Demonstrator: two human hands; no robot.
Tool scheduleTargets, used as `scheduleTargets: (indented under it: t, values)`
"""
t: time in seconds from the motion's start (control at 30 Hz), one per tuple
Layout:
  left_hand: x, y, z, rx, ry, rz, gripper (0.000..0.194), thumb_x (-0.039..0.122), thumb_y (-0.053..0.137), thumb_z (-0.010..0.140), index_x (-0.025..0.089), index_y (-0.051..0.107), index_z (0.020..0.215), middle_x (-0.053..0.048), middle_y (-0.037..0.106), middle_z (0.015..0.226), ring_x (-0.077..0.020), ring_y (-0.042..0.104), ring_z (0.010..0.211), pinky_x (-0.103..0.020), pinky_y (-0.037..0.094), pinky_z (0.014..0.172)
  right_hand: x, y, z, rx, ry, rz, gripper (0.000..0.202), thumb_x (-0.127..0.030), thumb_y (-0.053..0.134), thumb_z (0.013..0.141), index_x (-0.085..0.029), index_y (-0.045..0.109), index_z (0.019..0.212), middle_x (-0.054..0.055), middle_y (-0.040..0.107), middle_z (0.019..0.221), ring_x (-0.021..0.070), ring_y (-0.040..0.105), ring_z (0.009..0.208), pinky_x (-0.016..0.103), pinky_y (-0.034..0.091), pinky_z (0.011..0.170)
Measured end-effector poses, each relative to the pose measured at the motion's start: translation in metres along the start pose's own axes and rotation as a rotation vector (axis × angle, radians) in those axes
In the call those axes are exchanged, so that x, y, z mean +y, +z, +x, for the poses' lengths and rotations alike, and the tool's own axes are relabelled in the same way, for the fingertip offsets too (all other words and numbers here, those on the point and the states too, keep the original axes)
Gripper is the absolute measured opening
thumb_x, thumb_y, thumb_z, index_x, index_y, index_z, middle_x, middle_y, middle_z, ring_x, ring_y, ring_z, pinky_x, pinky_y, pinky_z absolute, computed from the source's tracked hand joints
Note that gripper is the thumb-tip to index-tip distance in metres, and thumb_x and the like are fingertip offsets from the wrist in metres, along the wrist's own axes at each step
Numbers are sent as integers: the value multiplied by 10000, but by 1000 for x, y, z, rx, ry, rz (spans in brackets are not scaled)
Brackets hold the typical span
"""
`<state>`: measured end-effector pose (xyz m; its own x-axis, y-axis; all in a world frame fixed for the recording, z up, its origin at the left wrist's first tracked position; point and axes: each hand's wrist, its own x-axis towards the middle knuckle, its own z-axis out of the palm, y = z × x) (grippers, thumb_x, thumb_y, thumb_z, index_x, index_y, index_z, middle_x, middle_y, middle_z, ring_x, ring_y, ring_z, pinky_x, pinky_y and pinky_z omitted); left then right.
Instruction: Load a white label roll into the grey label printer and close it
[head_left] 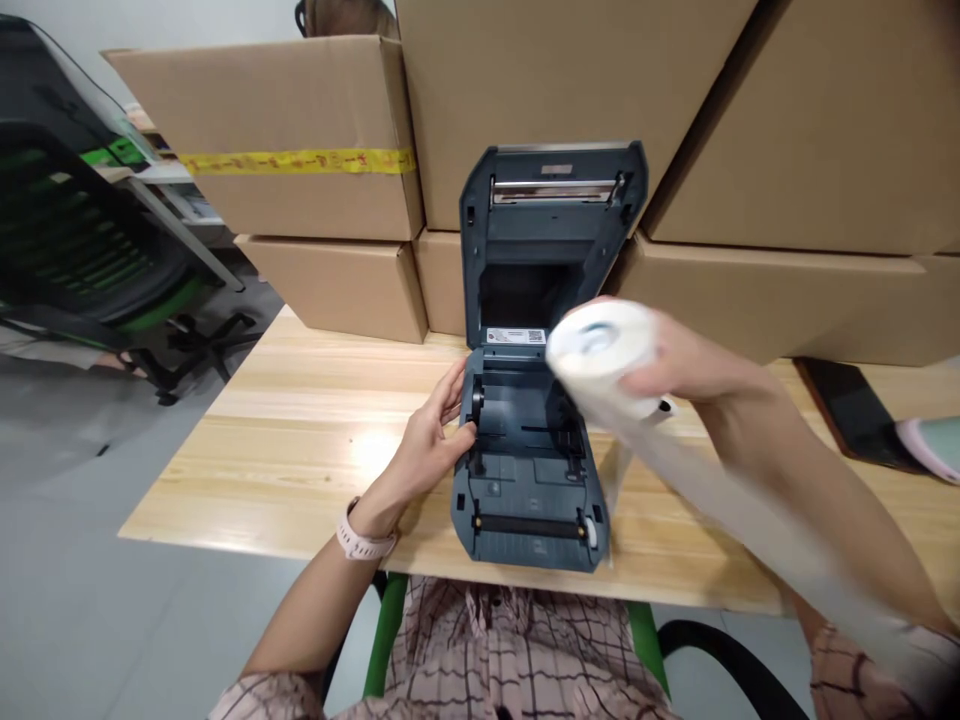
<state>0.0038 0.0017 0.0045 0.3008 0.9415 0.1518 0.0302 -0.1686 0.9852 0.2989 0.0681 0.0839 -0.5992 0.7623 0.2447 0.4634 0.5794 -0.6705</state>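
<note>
A dark grey label printer (pixel 525 470) stands on the wooden table with its lid (pixel 551 225) raised. Inside, the roll bay shows, with a black roller near the front edge. My left hand (pixel 431 435) grips the printer's left side wall, thumb over the rim by the black roll holder. My right hand (pixel 667 355) is wrapped round a white label roll (pixel 600 345) above the bay's right side. From the roll a loose strip of label paper trails down to the right across my forearm, blurred by motion. Part of the right fingers is hidden behind the roll.
Stacked cardboard boxes (pixel 300 110) line the table's back edge, right behind the raised lid. On the right lie a dark phone (pixel 859 410) and a pale green and pink object (pixel 934 445). An office chair (pixel 97 240) stands left of the wooden table (pixel 247 450). Behind the boxes, part of a person's head shows.
</note>
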Motion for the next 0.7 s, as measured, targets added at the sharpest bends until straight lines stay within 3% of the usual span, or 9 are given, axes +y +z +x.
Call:
scheduleTargets:
  t: [0.1,0.17,0.3,0.43,0.5,0.57,0.63,0.7]
  values:
    - [3,-1,0,-23,-7,12,879,172,641,889,251,241,1668,-128,356,1700,-313,412,1541,-496,328,1279,-36,17,28,-292,6,-119,537,-538,802,709,-247,656,1136,42,753,1086,255,718,931,345,558,748]
    - [4,-2,-1,-31,-16,10,886,187,638,901,242,211,1675,-136,351,1701,-318,413,1540,-506,335,1272,-48,30,40,-410,7,-239,479,-530,774,747,-248,648,1113,49,739,1107,267,701,962,348,529,761]
    - [3,-3,-2,-45,-5,-14,884,200,634,910,259,200,1678,-129,364,1696,-315,429,1530,-514,336,1270,-48,53,49,-481,59,-397,565,-609,728,764,-215,631,1158,93,717,1149,308,689,980,360,496,748]
    - [2,-4,-2,-46,-4,4,869,188,615,916,280,205,1677,-104,338,1710,-299,414,1540,-506,317,1284,-41,62,51,-574,127,-465,571,-608,694,816,-165,647,1172,133,706,1171,337,689,1019,397,509,804]
    - [2,-4,-2,-43,-3,14,865,193,613,920,276,203,1677,-104,330,1714,-302,406,1545,-507,312,1287,-40,61,45,-568,91,-439,553,-597,648,889,-166,644,1236,142,703,1209,337,691,1050,423,524,844]
    - [1,-3,-2,-42,2,26,860,201,619,923,277,210,1676,-106,338,1710,-308,391,1553,-511,309,1288,-43,59,29,-471,25,-396,544,-567,587,964,-182,614,1347,154,686,1308,340,677,1148,467,536,923]
    - [0,-3,-3,-44,9,34,849,212,627,927,284,225,1672,-103,350,1705,-308,376,1562,-505,309,1289,-50,58,4,-335,-26,-361,556,-552,515,1021,-207,566,1454,158,617,1471,346,604,1325,533,506,1054]
    - [0,-4,-3,-44,14,31,840,223,636,928,288,242,1668,-100,356,1704,-306,375,1563,-492,314,1287,-59,60,-25,-279,-43,-353,567,-569,455,1047,-253,536,1511,114,515,1602,330,494,1468,566,451,1159]
